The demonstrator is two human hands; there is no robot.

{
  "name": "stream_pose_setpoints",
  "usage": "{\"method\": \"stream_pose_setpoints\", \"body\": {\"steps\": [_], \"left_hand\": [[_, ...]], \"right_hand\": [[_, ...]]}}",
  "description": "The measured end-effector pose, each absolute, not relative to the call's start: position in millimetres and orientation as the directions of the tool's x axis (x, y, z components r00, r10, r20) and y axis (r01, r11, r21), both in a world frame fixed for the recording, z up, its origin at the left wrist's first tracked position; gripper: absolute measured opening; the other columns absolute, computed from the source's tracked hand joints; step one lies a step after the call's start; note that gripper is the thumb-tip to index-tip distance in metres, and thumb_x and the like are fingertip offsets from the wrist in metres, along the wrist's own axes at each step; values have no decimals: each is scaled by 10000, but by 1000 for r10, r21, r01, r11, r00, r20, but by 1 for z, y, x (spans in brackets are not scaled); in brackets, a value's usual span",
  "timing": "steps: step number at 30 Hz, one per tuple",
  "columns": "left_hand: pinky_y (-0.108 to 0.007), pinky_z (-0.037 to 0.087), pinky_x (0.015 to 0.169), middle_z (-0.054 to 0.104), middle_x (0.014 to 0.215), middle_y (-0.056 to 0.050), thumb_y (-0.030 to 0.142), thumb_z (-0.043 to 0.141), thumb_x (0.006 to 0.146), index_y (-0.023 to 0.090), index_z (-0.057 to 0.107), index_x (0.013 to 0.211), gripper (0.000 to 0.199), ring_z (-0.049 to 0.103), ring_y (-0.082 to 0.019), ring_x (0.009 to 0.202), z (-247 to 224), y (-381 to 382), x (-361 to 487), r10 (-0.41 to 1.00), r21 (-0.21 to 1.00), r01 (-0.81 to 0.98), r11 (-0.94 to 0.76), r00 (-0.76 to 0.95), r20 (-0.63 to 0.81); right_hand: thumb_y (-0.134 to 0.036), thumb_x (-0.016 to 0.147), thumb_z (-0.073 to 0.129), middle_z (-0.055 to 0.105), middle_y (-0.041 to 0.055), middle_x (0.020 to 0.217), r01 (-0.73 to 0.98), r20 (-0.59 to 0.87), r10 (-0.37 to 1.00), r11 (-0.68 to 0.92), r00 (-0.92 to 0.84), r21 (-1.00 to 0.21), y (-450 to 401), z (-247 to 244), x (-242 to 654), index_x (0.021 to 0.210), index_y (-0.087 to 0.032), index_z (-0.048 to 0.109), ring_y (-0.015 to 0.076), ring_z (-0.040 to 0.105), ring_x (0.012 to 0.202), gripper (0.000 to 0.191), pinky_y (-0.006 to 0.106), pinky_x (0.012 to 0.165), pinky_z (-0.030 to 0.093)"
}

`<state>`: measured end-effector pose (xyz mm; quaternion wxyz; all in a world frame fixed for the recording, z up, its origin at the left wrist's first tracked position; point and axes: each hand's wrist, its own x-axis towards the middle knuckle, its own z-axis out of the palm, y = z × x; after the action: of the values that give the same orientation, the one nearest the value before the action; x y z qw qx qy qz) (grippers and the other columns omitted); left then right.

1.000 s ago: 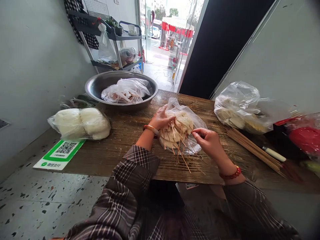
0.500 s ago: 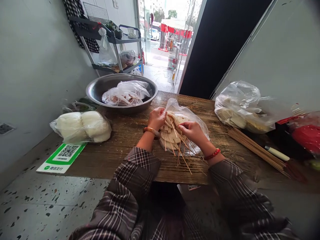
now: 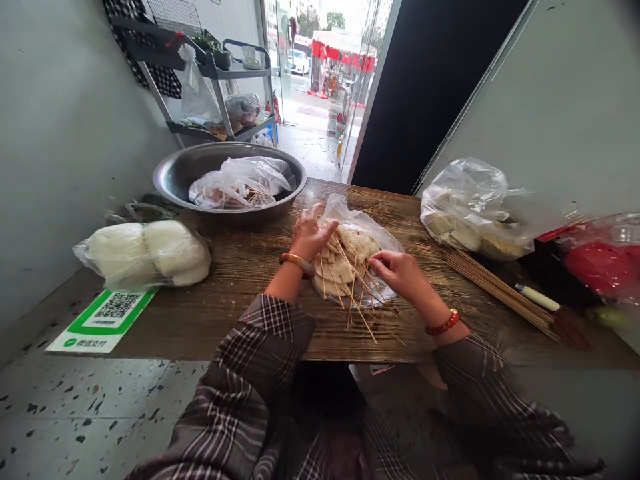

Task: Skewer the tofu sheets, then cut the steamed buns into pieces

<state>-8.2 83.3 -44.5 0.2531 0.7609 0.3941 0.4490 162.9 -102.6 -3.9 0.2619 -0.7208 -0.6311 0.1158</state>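
Observation:
Flat pale skewered pieces [image 3: 341, 270] lie piled on a clear plastic bag [image 3: 385, 233] in the middle of the wooden table, their thin sticks pointing toward me. At the pile's left edge rests my left hand [image 3: 310, 233], its fingers apart and its thumb over the top pieces. My right hand [image 3: 397, 270] is at the right side of the pile, thumb and forefinger pinched together near the stick ends; what lies between them, if anything, is too small to tell.
A steel bowl [image 3: 165, 177] holding a plastic bag stands at the back left. Bagged white blocks [image 3: 145, 253] and a QR card [image 3: 103, 320] lie left. On the right are a bundle of sticks [image 3: 500, 293], a pale-handled tool [image 3: 537, 297] and a filled bag [image 3: 467, 207].
My left hand has opened from its hold on the top piece. My right hand has moved right, away from the pile's middle. The whole view has shifted slightly.

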Motion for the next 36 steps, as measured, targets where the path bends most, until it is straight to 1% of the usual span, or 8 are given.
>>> {"method": "stream_pose_setpoints", "body": {"steps": [4,8,13,15,19,24,32,36], "left_hand": [[-507,360,1146,554,1367,-177,472,751,762,160,528,1351,703,474,-349,1338,-42,77,-4,835,724,421,-547,344,430],[-487,357,1151,544,1387,-184,460,743,774,155,519,1361,698,466,-342,1345,-41,74,-2,818,704,424,-570,372,438],[-517,338,1149,511,1424,-178,475,757,745,188,506,1367,730,435,-350,1373,-42,69,1,828,707,440,-554,385,408],[-518,330,1152,493,1443,-177,455,792,705,197,500,1371,771,422,-356,1384,-42,67,2,827,705,449,-549,416,379],[-505,331,1154,499,1430,-163,398,829,652,217,493,1378,820,425,-355,1381,-42,66,2,813,704,442,-557,461,354],[-532,310,1163,478,1456,-159,359,830,623,234,485,1381,841,403,-365,1397,-41,67,1,801,692,447,-567,496,336],[-487,305,1180,463,1469,-171,323,829,617,201,466,1413,884,402,-362,1406,-40,66,1,802,709,434,-555,504,320],[-499,311,1172,473,1468,-162,331,824,628,217,450,1422,885,402,-356,1405,-41,67,0,793,700,431,-570,511,331]], "right_hand": [[-391,945,558,767,79,858,902,128,976,-109,177,-417,-104,-11,148,939,-197,755,193,668,747,277,281,649,389],[-411,968,530,767,85,913,913,130,965,-165,227,-373,-96,-8,136,958,-202,746,200,679,830,300,277,672,389],[-473,931,554,745,98,812,918,64,967,-211,246,-336,-84,-4,125,848,-193,750,208,650,750,352,290,635,364],[-415,899,591,737,96,793,894,75,965,-202,251,-401,-81,-8,126,820,-181,742,199,635,727,289,287,631,364],[-316,832,581,673,42,649,759,130,944,-158,304,-632,-84,-19,143,732,-158,698,145,560,598,221,263,583,356],[-441,760,587,504,-29,505,496,99,930,-96,353,-863,-95,-20,165,674,-159,637,99,383,476,300,251,478,278],[-481,670,670,470,-50,515,173,23,908,-55,419,-983,-84,-3,163,711,-154,639,63,309,437,331,235,435,215],[-520,706,653,484,-42,520,195,40,927,-37,374,-980,-74,-12,153,720,-154,651,73,336,453,366,239,449,254]]}}
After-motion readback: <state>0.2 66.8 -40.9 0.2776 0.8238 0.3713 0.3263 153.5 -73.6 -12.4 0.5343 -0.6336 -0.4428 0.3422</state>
